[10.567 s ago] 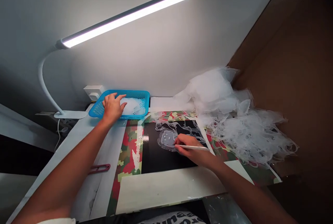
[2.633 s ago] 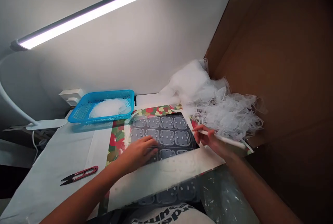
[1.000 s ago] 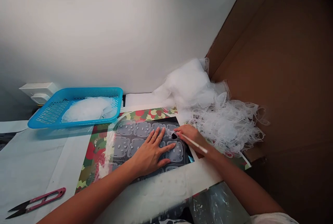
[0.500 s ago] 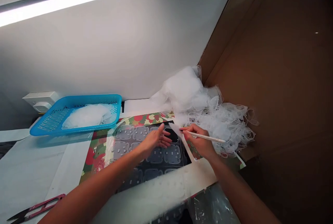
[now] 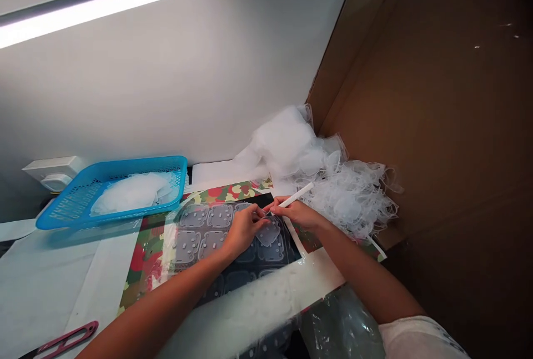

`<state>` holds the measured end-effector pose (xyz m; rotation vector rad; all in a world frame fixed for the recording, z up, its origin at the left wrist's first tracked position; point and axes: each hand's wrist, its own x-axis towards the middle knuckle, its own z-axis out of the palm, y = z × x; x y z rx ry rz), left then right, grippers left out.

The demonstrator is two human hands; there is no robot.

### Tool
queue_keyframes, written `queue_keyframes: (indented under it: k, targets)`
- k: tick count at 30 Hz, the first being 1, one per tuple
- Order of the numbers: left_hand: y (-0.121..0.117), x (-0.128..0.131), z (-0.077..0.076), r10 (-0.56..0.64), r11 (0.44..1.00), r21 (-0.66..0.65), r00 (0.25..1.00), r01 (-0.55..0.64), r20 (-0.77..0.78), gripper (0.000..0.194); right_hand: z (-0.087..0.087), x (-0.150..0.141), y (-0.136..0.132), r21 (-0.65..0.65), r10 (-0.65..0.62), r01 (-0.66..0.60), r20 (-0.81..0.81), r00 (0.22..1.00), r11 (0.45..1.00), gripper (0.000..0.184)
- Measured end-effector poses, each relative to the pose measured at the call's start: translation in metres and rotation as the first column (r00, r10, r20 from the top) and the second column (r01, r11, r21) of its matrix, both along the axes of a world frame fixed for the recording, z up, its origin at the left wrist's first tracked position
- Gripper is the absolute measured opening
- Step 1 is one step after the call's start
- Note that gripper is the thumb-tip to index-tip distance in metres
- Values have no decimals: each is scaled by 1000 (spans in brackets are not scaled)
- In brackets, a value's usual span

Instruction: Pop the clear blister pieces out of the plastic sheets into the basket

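The small clear piece [image 5: 268, 234] is just right of the frame's centre, below it, hanging from your fingertips over the right part of the moulded sheet [image 5: 186, 245]. Your left hand [image 5: 242, 228] pinches its upper edge between thumb and fingers. Your right hand [image 5: 297, 214] has its fingers closed around the white stick [image 5: 297, 194], which slants toward the upper right; its fingertips meet the left ones at the piece, but you cannot tell whether they grip it too. Under the sheet, a black mat [image 5: 266, 199] shows at the top edge, and a camouflage-patterned board [image 5: 139, 259] shows to the left. Right of centre lies a tangled pile of clear scraps [image 5: 350, 200], beside brown cardboard [image 5: 449, 114]. Left of centre, the blue basket [image 5: 125, 213] holds white pieces [image 5: 131, 191]. Red-handled snips [image 5: 69, 341] lie at lower left, cut off by the frame; a lit lamp [image 5: 125, 0] crosses the upper left.
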<state>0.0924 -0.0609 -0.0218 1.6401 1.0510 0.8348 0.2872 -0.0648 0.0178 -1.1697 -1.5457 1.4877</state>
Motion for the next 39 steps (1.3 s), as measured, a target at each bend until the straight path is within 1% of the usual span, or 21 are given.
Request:
queue_keyframes:
  k: [2, 6, 8, 10, 12, 14, 16, 19, 21, 23, 24, 25, 26, 27, 28, 30, 31, 32, 34, 36, 39]
  targets:
    - [0, 0, 0, 27, 999, 28, 999, -26, -35, 28, 0, -6, -1, 48, -28, 25, 78, 997, 999, 29]
    - [-2, 1, 0, 75, 996, 52, 995, -72, -72, 30, -3, -15, -3, 167, -135, 100, 212, 968, 981, 27]
    - [-4, 0, 1, 92, 994, 64, 992, -86, -88, 29, -9, -15, -1, 242, -228, 159, 289, 930, 957, 26]
    - [-8, -1, 2, 102, 992, 85, 989, -93, -104, 28, -17, -13, 4, 322, -348, 240, 341, 873, 916, 24]
    - [-12, -3, 4, 104, 990, 105, 989, -93, -104, 27, -26, -8, 10, 357, -435, 317, 326, 839, 879, 23]
    - [-15, -7, 6, 99, 991, 92, 993, -92, -64, 28, -31, 0, 14, 353, -469, 359, 304, 830, 864, 24]
    - [-16, -12, 8, 77, 997, 21, 997, -77, 27, 27, -33, 7, 17, 345, -472, 365, 308, 826, 865, 27]
    - [-16, -26, 13, 16, 992, -123, 988, 3, 155, 22, -30, 15, 18, 328, -457, 366, 266, 849, 871, 28]
    - [-14, -39, 15, 16, 987, -162, 990, 7, 141, 24, -24, 17, 16, 345, -502, 424, 176, 847, 837, 28]
    - [-13, -55, 18, 78, 989, -131, 996, -73, 32, 23, -19, 13, 12, 402, -553, 478, 89, 828, 781, 27]
    - [-13, -62, 19, 108, 991, -71, 993, -112, -51, 23, -17, 9, 9, 430, -544, 469, 65, 836, 772, 26]
    - [-16, -69, 19, 127, 992, 16, 981, -126, -145, 25, -15, 3, 6, 447, -496, 419, 67, 866, 791, 25]
    - [-19, -76, 20, 126, 988, 118, 961, -99, -247, 26, -14, -3, 2, 451, -410, 328, 95, 907, 830, 23]
    - [-24, -81, 19, 114, 975, 221, 928, -35, -355, 27, -14, -11, -2, 445, -298, 209, 139, 944, 871, 21]
    - [-30, -85, 18, 101, 949, 310, 881, 53, -462, 27, -14, -18, -6, 432, -184, 86, 189, 965, 898, 20]
    - [-44, -90, 13, 95, 883, 410, 769, 228, -632, 35, -14, -32, -13, 410, -14, -101, 269, 963, 906, 17]
    - [-50, -91, 10, 99, 854, 430, 718, 295, -689, 39, -15, -37, -16, 408, 26, -151, 294, 955, 900, 16]
    - [-55, -91, 7, 109, 828, 443, 677, 342, -727, 42, -16, -41, -18, 411, 44, -176, 311, 950, 894, 17]
    - [-61, -91, 2, 136, 799, 461, 632, 385, -763, 46, -17, -46, -18, 418, 54, -196, 329, 943, 887, 18]
    - [-63, -90, -1, 151, 793, 466, 614, 393, -775, 49, -18, -48, -17, 428, 53, -205, 340, 939, 880, 18]
    - [-63, -89, -1, 147, 794, 456, 601, 402, -786, 51, -18, -51, -14, 435, 48, -207, 349, 936, 876, 17]
